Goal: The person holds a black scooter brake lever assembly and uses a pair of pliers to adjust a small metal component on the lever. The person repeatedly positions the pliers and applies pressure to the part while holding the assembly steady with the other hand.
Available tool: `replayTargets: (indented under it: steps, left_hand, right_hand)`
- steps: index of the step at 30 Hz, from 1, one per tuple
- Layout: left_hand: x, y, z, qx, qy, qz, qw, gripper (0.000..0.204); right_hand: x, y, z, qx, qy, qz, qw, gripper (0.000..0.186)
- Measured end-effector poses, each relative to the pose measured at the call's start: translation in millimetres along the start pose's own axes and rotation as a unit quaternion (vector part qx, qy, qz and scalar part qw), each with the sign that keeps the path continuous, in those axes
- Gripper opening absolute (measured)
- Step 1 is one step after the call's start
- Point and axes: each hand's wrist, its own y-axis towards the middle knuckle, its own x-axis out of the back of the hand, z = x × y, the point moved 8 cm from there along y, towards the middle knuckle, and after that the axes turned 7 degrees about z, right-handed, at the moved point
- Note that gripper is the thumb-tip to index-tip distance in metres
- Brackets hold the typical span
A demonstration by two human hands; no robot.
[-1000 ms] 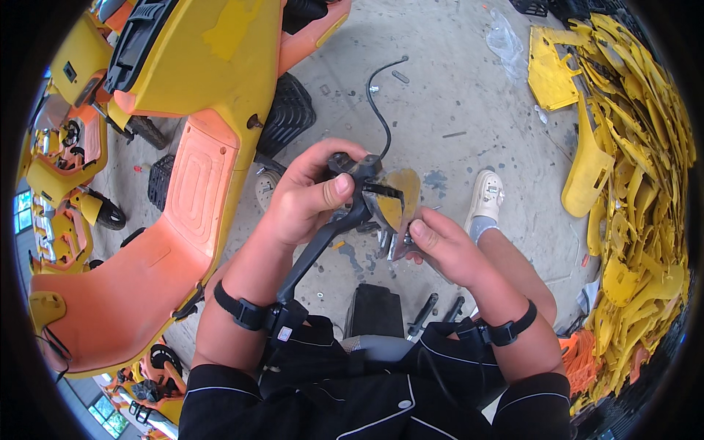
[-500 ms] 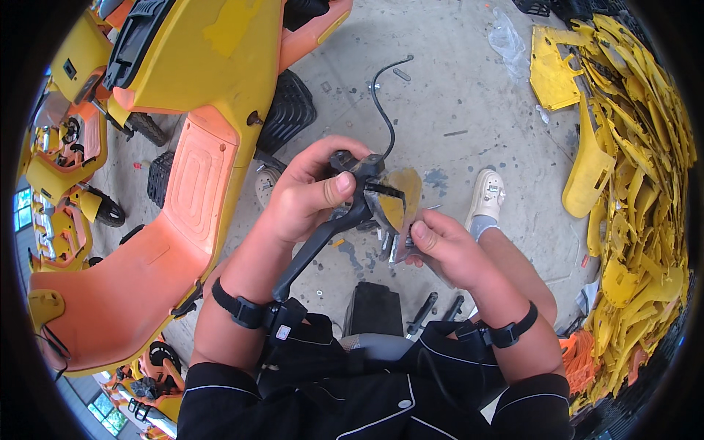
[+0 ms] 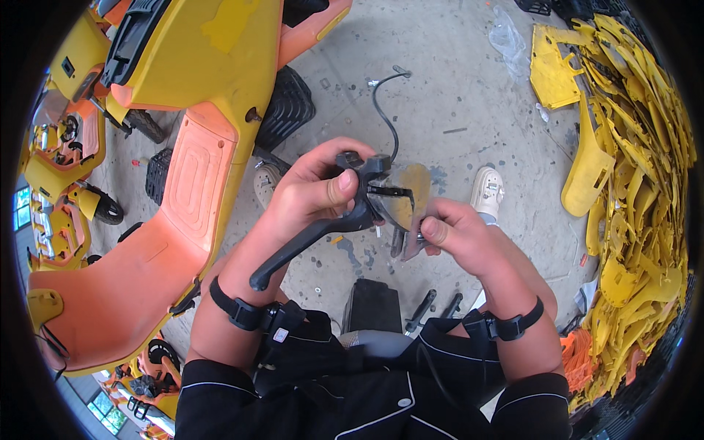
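A black brake lever [image 3: 312,242] with its clamp is gripped between the thumb and fingers of my left hand [image 3: 315,183]; its long blade slants down toward my left forearm. From the clamp a thin black cable [image 3: 389,114] curves away over the floor. Against the clamp's right side lies a thin rounded piece [image 3: 415,189], grey and yellow-brown, whose exact kind I cannot tell. My right hand [image 3: 452,231] is closed and pinches the lower end of this piece between thumb and fingers. A short dark hooked part [image 3: 392,192] crosses in front of it.
A yellow scooter body [image 3: 213,66] with an orange footboard [image 3: 196,169] stands at my left, with more scooters beyond. Piled yellow panels [image 3: 638,198] rise at my right. Black crates [image 3: 290,106] and a clear plastic bag [image 3: 508,37] lie on the grey floor.
The brake lever has turned, its blade swinging up and to the left. Both hands have shifted slightly right, keeping their holds, and the cable's free end has moved a little nearer.
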Motion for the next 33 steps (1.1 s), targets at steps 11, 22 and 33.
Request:
replayTargets:
  steps: [11, 22, 33]
  left_hand:
    - [-7, -4, 7, 0.035, 0.016, -0.01, 0.999, 0.039]
    - [0, -2, -21, -0.143, 0.111, -0.025, 0.983, 0.039]
    - [5, -5, -34, -0.232, 0.238, -0.031, 0.942, 0.037]
  right_hand:
    - [31, 1, 23, 0.061, -0.137, -0.001, 0.989, 0.044]
    - [-19, 3, -9, 0.004, 0.113, 0.058, 0.992, 0.048]
    - [-37, 2, -8, 0.017, 0.178, 0.088, 0.98, 0.05]
